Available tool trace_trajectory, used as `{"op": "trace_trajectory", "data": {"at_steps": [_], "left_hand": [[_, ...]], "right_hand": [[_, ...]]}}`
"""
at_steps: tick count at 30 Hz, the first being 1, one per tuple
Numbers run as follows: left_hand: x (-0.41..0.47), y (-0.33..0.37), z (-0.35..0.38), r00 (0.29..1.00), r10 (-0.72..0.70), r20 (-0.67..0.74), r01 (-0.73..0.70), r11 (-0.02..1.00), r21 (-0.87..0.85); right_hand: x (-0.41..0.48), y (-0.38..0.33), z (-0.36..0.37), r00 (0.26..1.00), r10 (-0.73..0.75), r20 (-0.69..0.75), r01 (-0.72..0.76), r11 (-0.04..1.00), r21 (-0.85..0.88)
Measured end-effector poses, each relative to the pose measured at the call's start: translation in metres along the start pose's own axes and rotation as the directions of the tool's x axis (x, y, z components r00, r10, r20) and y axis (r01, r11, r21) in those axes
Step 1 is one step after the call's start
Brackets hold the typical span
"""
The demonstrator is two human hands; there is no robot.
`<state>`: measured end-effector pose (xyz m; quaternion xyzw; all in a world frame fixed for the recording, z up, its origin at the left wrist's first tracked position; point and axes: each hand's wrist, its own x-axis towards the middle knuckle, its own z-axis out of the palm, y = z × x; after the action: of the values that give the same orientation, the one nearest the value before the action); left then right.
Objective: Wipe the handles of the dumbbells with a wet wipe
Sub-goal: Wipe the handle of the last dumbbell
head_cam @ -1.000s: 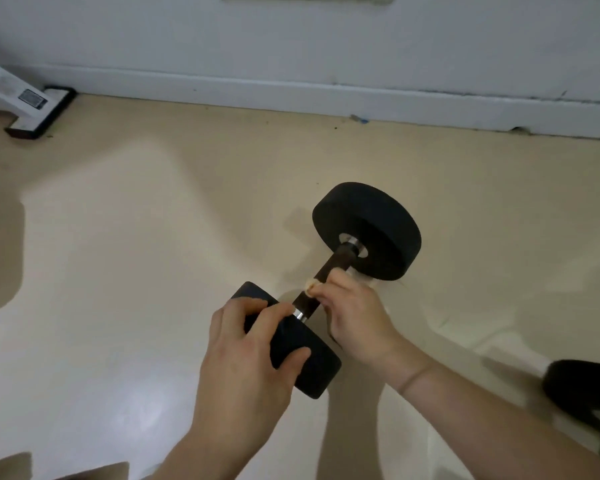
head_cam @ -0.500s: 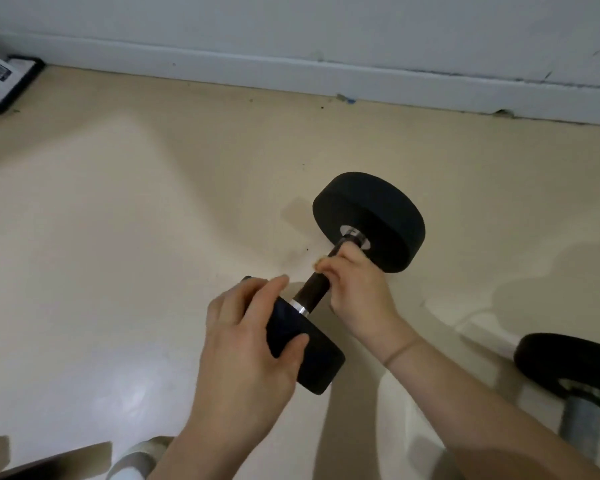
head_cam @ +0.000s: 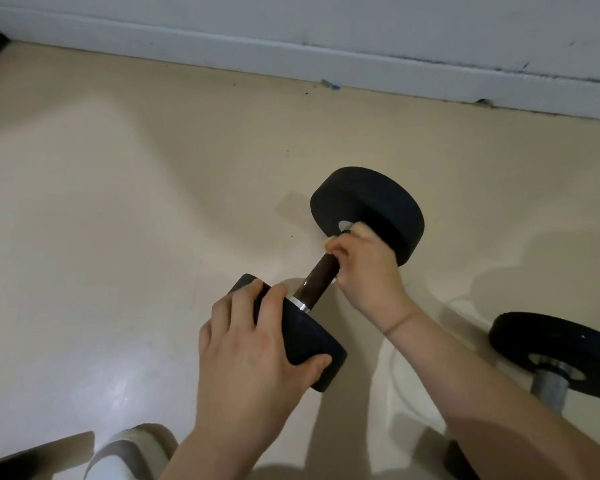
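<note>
- dumbbell (head_cam: 371, 209) sits centre frame, far head on the floor (head_cam: 118, 202); judged heavy and rigid, and the round heads will roll, so brace a head, not the bar
- handle (head_cam: 317, 282) is dark and looks smooth, likely slick once wet
- left hand (head_cam: 257, 348): fingers curled over the near head, clamping it
- right hand (head_cam: 368, 271): wrapped tight round the handle by the far head; wet wipe (head_cam: 329, 244) barely shows at your fingertips
- 2nd dumbbell (head_cam: 561, 351) at right, untouched

Two hands in view: left hand (head_cam: 257, 348) and right hand (head_cam: 368, 271), both bare. Left forearm (head_cam: 222, 445) and right forearm (head_cam: 482, 386) are bare from wrist to frame edge. On the right wrist, one thin line (head_cam: 397, 323) runs across it (band or skin crease, cannot tell). On the back of the left hand, knuckles and tendon ridges show. At the lower edge, a rounded grey-and-white shape (head_cam: 125, 452) sits beside the left forearm (perhaps a clothed knee; unclear).
</note>
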<state>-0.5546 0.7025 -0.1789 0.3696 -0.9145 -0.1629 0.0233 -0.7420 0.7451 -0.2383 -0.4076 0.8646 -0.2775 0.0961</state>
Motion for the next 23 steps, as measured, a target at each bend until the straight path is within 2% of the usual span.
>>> {"op": "trace_trajectory", "data": {"at_steps": [3, 4, 5, 7, 9, 10, 12, 13, 16, 17, 18, 20, 21, 23], "left_hand": [[-0.005, 0.008, 0.004, 0.999, 0.035, 0.014, -0.036, 0.997, 0.063], [-0.007, 0.011, 0.005, 0.998, 0.055, 0.02, -0.057, 0.995, 0.086], [-0.009, 0.013, 0.006, 0.996, 0.081, 0.026, -0.083, 0.99, 0.11], [-0.015, 0.015, 0.009, 0.99, 0.137, 0.037, -0.142, 0.977, 0.161], [-0.019, 0.015, 0.011, 0.981, 0.19, 0.041, -0.194, 0.964, 0.18], [-0.021, 0.016, 0.011, 0.976, 0.213, 0.036, -0.216, 0.961, 0.174], [-0.022, 0.017, 0.013, 0.965, 0.262, 0.017, -0.262, 0.953, 0.151], [-0.022, 0.018, 0.013, 0.956, 0.295, 0.005, -0.293, 0.946, 0.137], [-0.024, 0.016, 0.017, 0.919, 0.389, -0.062, -0.387, 0.921, 0.035], [-0.024, 0.014, 0.018, 0.907, 0.412, -0.084, -0.416, 0.909, -0.023], [-0.024, 0.013, 0.019, 0.897, 0.431, -0.098, -0.439, 0.895, -0.083], [-0.024, 0.013, 0.02, 0.88, 0.464, -0.105, -0.476, 0.863, -0.168], [-0.024, 0.014, 0.022, 0.872, 0.478, -0.106, -0.49, 0.85, -0.192], [-0.027, 0.017, 0.026, 0.863, 0.493, -0.112, -0.506, 0.835, -0.216]], "right_hand": [[-0.029, -0.012, -0.002, 0.965, -0.157, 0.21, 0.15, 0.988, 0.046], [-0.029, -0.007, -0.007, 0.963, -0.15, 0.222, 0.141, 0.988, 0.06], [-0.022, 0.001, -0.009, 0.98, -0.106, 0.171, 0.097, 0.994, 0.058], [-0.012, 0.014, -0.012, 1.0, -0.001, -0.023, 0.003, 0.997, 0.072], [-0.021, 0.011, -0.006, 0.994, 0.043, -0.096, -0.037, 0.997, 0.066], [-0.03, 0.005, -0.001, 0.998, 0.009, -0.066, -0.006, 0.999, 0.046], [-0.042, 0.007, -0.002, 0.988, -0.152, 0.04, 0.152, 0.988, 0.002], [-0.037, 0.015, -0.007, 0.983, -0.181, 0.041, 0.183, 0.983, -0.03], [-0.026, 0.031, -0.011, 0.987, -0.032, -0.159, 0.022, 0.998, -0.063], [-0.033, 0.026, -0.009, 0.989, 0.008, -0.148, -0.013, 0.999, -0.035], [-0.044, 0.021, -0.004, 0.995, -0.029, -0.096, 0.025, 0.999, -0.045], [-0.066, 0.023, 0.002, 0.98, -0.197, 0.04, 0.199, 0.979, -0.045], [-0.063, 0.03, -0.003, 0.973, -0.226, 0.053, 0.226, 0.974, -0.004], [-0.047, 0.045, -0.009, 0.989, -0.097, -0.115, 0.102, 0.994, 0.047]]}}
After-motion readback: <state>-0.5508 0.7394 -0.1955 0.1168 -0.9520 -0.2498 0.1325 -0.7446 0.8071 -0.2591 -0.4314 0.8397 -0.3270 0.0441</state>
